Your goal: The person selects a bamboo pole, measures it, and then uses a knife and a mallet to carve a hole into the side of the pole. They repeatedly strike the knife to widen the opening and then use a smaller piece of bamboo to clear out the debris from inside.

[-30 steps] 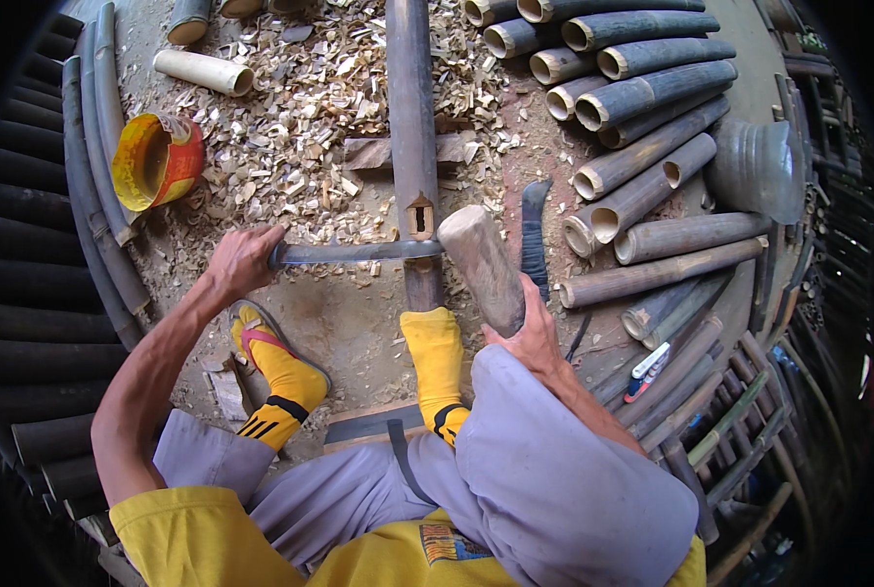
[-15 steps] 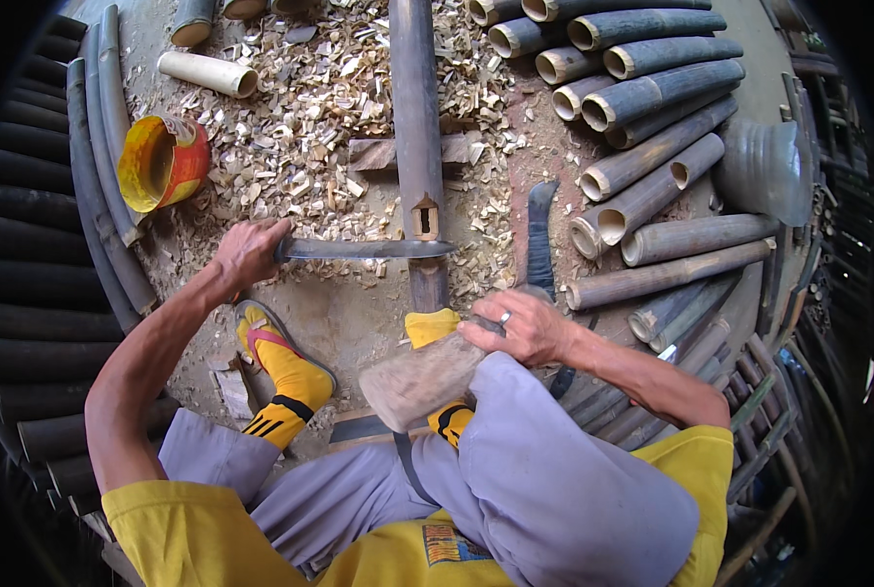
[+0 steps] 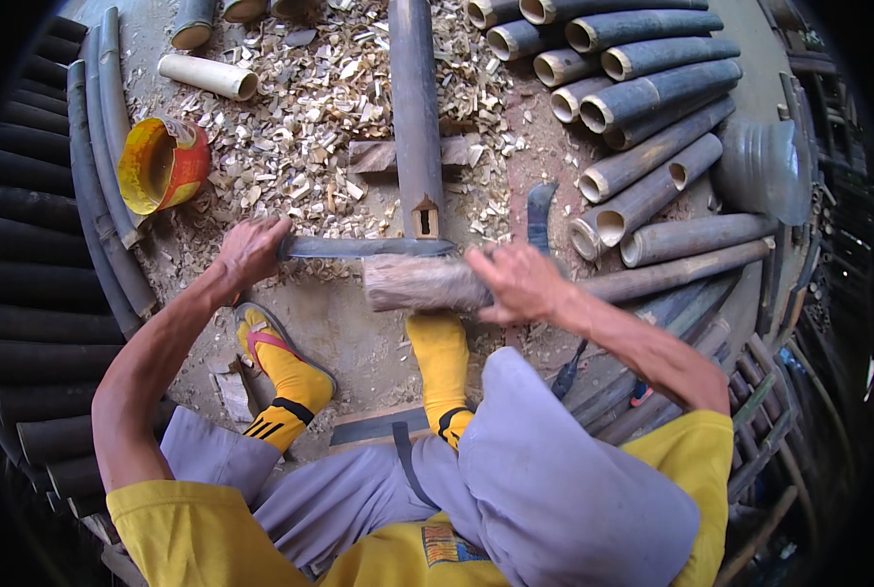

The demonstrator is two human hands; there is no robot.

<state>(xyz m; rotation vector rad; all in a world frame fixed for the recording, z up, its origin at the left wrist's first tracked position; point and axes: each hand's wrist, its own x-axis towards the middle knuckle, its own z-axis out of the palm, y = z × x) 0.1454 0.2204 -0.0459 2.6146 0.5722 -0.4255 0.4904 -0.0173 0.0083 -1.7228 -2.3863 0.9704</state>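
Observation:
My left hand (image 3: 254, 250) is closed round the handle of a long knife (image 3: 358, 248), whose blade lies crosswise over a dark bamboo pole (image 3: 418, 117). Just beyond the blade, a rectangular hole with a pointed top is cut in the pole. In my right hand (image 3: 520, 279), closed and slightly blurred, is a thick wooden mallet (image 3: 422, 283). It lies level along the near side of the blade, close against it or touching; I cannot tell which. The mallet covers the near end of the pole. My yellow-socked right foot (image 3: 439, 357) is just below the mallet.
A wooden block (image 3: 383, 156) lies under the pole among wood chips (image 3: 305, 127). To the left sits a red and yellow tin (image 3: 163, 166). Cut bamboo lengths (image 3: 652, 103) are stacked at right, near a curved dark blade (image 3: 540, 215) and a clear plastic container (image 3: 764, 171).
My right hand has swung the mallet forward from above my right knee up to the knife blade, and the mallet has turned level. My left hand and the knife have barely moved.

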